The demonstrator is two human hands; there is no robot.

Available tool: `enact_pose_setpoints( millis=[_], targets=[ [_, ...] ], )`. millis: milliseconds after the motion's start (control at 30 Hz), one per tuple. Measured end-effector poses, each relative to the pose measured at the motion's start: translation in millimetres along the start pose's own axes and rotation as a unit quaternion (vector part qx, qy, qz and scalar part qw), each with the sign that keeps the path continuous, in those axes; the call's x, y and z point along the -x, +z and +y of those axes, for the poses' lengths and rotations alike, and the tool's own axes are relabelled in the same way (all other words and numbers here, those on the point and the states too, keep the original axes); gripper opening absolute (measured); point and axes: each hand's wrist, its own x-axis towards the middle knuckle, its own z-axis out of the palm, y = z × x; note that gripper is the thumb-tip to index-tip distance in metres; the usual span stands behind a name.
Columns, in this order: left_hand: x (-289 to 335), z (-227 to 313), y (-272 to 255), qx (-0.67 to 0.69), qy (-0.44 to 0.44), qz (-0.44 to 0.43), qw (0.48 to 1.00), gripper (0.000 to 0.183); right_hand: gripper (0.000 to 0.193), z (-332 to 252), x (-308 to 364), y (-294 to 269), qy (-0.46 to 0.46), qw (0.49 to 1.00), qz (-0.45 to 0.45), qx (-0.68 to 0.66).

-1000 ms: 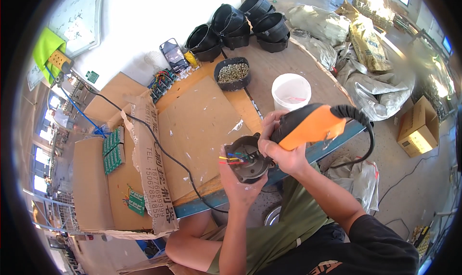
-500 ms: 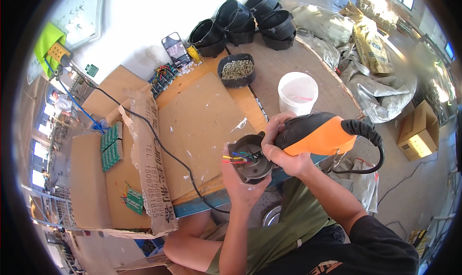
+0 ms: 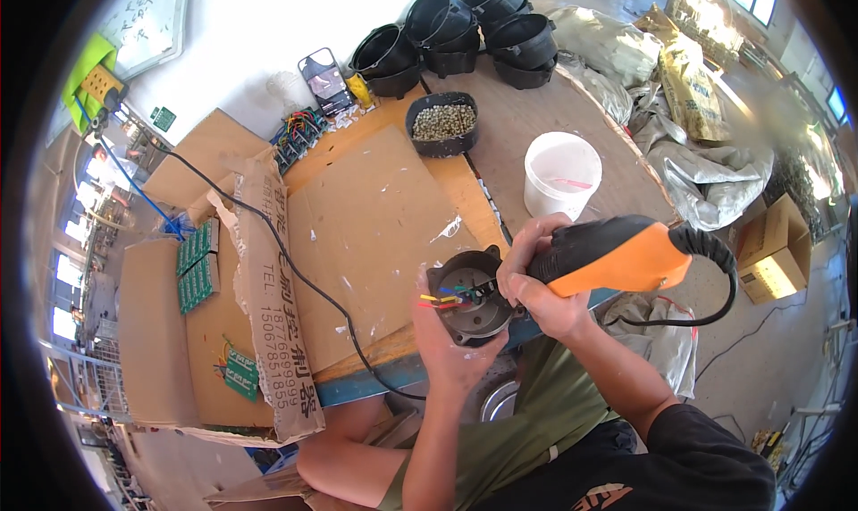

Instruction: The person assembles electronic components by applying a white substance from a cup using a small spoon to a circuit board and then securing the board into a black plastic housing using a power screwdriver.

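Observation:
My left hand (image 3: 458,357) is wrapped around a round black housing (image 3: 477,320), which faces up with its inside showing. Coloured wires (image 3: 443,300) in yellow, red, blue and green stick out of it toward my left fingers. My right hand (image 3: 547,307) grips an orange and black corded power tool (image 3: 617,259), probably an electric screwdriver. The tool's front end points left into the housing; its tip is too dark to make out. Both hands are just off the table's front edge, above my lap.
A cardboard sheet (image 3: 375,243) covers the table. Behind it stand a tub of small metal parts (image 3: 444,122), a white bucket (image 3: 561,173) and several stacked black housings (image 3: 438,20). At left, an open carton (image 3: 161,332) holds green circuit boards (image 3: 198,270). A black cable (image 3: 313,288) crosses the cardboard.
The power tool and my right hand have moved slightly right and tipped a little. The housing stays in my left hand, and the whole view has shifted slightly.

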Motion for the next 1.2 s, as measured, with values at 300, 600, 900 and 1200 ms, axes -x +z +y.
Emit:
enact_pose_setpoints(
  millis=[300, 600, 900, 1200],
  targets=[
    [0, 2, -1, 0.009, -0.011, -0.004, 1.000, 0.115, 0.043, -2, -2, -2, -0.002, 1.000, -0.017, -0.009],
    [0, 10, 4, 0.013, 0.001, -0.002, 1.000, 0.110, 0.026, -13, -11, 1, 0.024, 0.990, -0.072, 0.120],
    [7, -2, -18, -0.088, 0.019, 0.043, 0.995, 0.104, 0.032, -12, 10, 8, 0.025, 0.991, -0.109, 0.074],
    [147, 95, -211, -0.128, -0.037, 0.337, 0.932, 0.104, 0.048, -59, 32, -24, -0.067, 0.977, 0.197, -0.048]
  ],
)
